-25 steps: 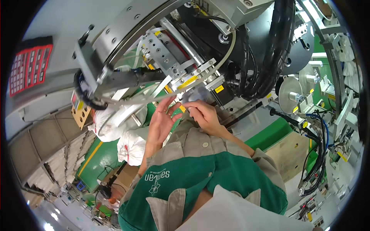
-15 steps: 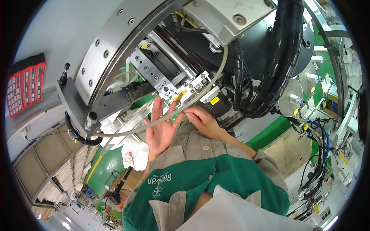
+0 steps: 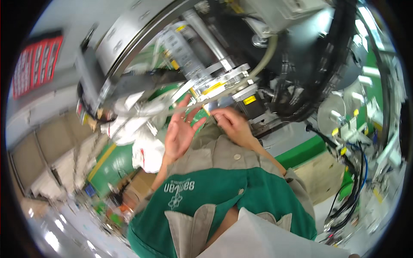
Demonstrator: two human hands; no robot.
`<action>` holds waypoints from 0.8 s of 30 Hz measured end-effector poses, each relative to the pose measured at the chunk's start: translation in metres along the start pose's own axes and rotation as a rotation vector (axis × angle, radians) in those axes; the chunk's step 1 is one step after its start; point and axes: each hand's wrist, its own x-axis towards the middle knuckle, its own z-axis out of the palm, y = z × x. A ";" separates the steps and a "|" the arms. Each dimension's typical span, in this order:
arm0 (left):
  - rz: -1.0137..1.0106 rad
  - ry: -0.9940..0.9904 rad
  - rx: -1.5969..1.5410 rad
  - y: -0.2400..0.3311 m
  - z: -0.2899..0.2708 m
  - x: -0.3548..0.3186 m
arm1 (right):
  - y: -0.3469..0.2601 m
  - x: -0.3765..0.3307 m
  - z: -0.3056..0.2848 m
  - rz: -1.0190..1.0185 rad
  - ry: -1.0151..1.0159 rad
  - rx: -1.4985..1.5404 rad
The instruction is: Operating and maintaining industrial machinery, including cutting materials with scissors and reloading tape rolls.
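Note:
Blur from movement softens the whole picture. My left hand is raised palm up with its fingers spread, and nothing lies in it. Just to its right, my right hand is curled with thumb and finger pinched together; whatever it may hold is too small to make out. Both hands are in front of my waist, close under the metal machine head with its bolted plates. A pale flexible hose curves down across the machine, passing close over my left fingertips.
A curved metal frame arches over at the upper left. Thick black cable bundles hang at the upper right. White cloth or bags are piled left of my left hand. Clear discs and more equipment stand at the right.
The whole view has shifted and blurred as my head moved. Both hands keep nearly the same pose, the left open and the right pinched, appearing slightly further right in the picture.

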 end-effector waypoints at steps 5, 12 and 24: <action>-0.065 0.185 -0.269 0.017 -0.067 -0.053 | -0.003 -0.004 0.008 0.017 0.091 0.029; 0.059 0.288 -0.979 0.032 -0.058 -0.041 | -0.020 0.001 0.021 -0.111 0.013 -0.063; 0.042 0.279 -1.163 0.039 -0.052 -0.031 | -0.008 0.001 0.017 -0.117 0.005 -0.040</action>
